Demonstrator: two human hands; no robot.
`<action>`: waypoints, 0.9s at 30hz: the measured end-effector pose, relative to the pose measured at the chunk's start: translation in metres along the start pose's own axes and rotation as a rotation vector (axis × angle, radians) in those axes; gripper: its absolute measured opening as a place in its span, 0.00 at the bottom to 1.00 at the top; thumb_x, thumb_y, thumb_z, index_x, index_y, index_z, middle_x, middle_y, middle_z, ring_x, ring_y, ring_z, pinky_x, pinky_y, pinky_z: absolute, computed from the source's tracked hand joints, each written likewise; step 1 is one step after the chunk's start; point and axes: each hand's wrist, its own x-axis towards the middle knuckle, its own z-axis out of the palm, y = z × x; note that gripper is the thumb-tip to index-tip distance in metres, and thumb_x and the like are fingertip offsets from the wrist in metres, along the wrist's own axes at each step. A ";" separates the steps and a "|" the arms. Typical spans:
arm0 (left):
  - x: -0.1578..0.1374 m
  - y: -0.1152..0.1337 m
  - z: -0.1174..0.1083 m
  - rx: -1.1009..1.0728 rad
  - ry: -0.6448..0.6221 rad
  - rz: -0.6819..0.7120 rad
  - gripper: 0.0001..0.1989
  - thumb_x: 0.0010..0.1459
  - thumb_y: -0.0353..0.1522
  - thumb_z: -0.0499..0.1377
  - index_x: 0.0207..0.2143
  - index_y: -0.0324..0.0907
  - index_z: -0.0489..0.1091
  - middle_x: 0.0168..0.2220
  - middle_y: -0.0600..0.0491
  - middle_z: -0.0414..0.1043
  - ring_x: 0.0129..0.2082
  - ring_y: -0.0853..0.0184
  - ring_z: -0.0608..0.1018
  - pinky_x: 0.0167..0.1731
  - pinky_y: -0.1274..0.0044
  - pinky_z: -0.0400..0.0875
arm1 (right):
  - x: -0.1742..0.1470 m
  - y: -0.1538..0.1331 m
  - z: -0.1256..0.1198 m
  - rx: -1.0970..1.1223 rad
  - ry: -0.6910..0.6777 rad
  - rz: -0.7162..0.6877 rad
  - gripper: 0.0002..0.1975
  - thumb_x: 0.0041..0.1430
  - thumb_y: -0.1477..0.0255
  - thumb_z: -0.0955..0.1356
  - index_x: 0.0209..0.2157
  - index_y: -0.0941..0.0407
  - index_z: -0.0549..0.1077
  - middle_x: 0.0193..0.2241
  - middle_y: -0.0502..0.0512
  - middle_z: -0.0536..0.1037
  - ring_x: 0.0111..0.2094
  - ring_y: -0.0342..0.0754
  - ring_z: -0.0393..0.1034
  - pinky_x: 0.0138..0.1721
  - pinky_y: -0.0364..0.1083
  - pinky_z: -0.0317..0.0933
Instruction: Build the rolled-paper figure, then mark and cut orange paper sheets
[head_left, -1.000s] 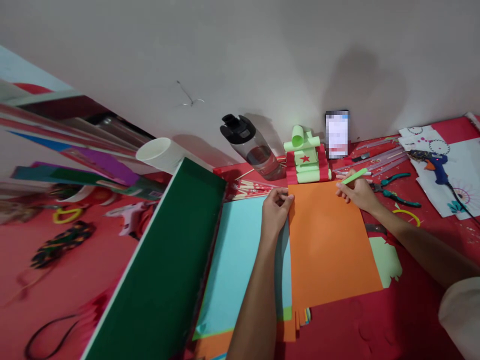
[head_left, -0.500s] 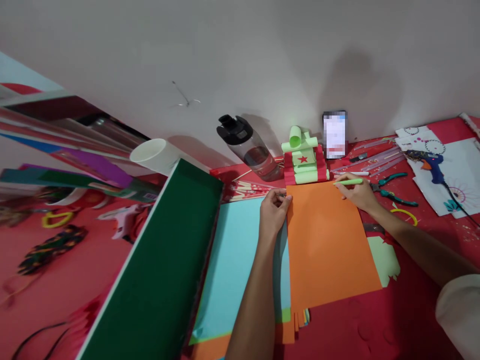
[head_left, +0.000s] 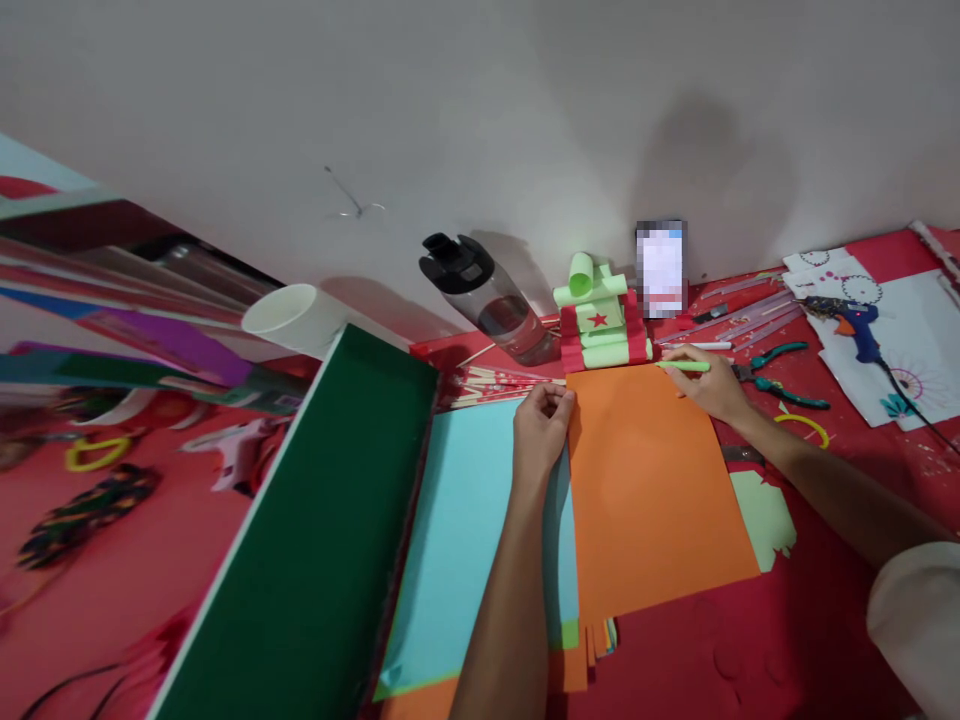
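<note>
An orange sheet of paper [head_left: 652, 490] lies at the middle of the red table, partly over light blue paper [head_left: 465, 520]. At its upper left corner, my left hand [head_left: 541, 425] pinches the edge between thumb and fingers. My right hand [head_left: 705, 385] grips a light green pen [head_left: 686, 366], held nearly flat, its tip at the sheet's top edge. Just behind the sheet stands a model of rolled green and red paper [head_left: 600, 318] with a red star. A torn-edged pale green paper piece [head_left: 763, 520] shows beside the sheet's right side.
A tall green board [head_left: 315, 540] stands to the left. Behind are a water bottle [head_left: 491, 300], a white cup [head_left: 292, 325] and a phone [head_left: 661, 268] against the wall. Pliers [head_left: 784, 378], yellow-handled scissors [head_left: 806, 425] and a blue glue gun [head_left: 862, 330] lie on the right.
The whole view has shifted slightly, so things appear a little further left. Both hands keep their places on the orange sheet, with the pen tip still at its top edge.
</note>
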 end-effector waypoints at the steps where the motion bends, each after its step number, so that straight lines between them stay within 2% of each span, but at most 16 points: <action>1: 0.000 0.000 0.000 0.000 0.000 0.003 0.10 0.53 0.39 0.65 0.31 0.42 0.72 0.27 0.55 0.72 0.27 0.69 0.73 0.30 0.77 0.66 | 0.000 0.000 0.000 -0.002 0.000 0.002 0.12 0.65 0.62 0.70 0.44 0.52 0.79 0.50 0.55 0.84 0.41 0.55 0.83 0.35 0.51 0.79; 10: -0.002 0.001 0.001 0.011 0.005 0.015 0.09 0.53 0.38 0.65 0.31 0.43 0.72 0.26 0.55 0.71 0.27 0.68 0.73 0.30 0.77 0.67 | 0.000 -0.006 -0.001 -0.050 -0.023 0.007 0.12 0.64 0.64 0.69 0.45 0.52 0.81 0.50 0.55 0.85 0.32 0.51 0.82 0.35 0.51 0.79; 17: -0.002 0.003 0.001 0.010 0.009 0.005 0.07 0.54 0.36 0.65 0.31 0.44 0.72 0.26 0.55 0.72 0.27 0.68 0.73 0.29 0.78 0.67 | 0.000 -0.008 -0.001 -0.062 -0.028 0.009 0.12 0.64 0.64 0.69 0.46 0.51 0.82 0.51 0.56 0.84 0.46 0.58 0.83 0.39 0.53 0.80; 27: -0.002 0.004 0.000 0.012 0.000 0.007 0.07 0.55 0.36 0.65 0.31 0.43 0.72 0.26 0.55 0.72 0.27 0.68 0.73 0.29 0.78 0.67 | 0.000 -0.009 -0.002 -0.087 -0.034 0.008 0.12 0.64 0.65 0.69 0.45 0.52 0.82 0.52 0.57 0.84 0.45 0.58 0.83 0.39 0.54 0.80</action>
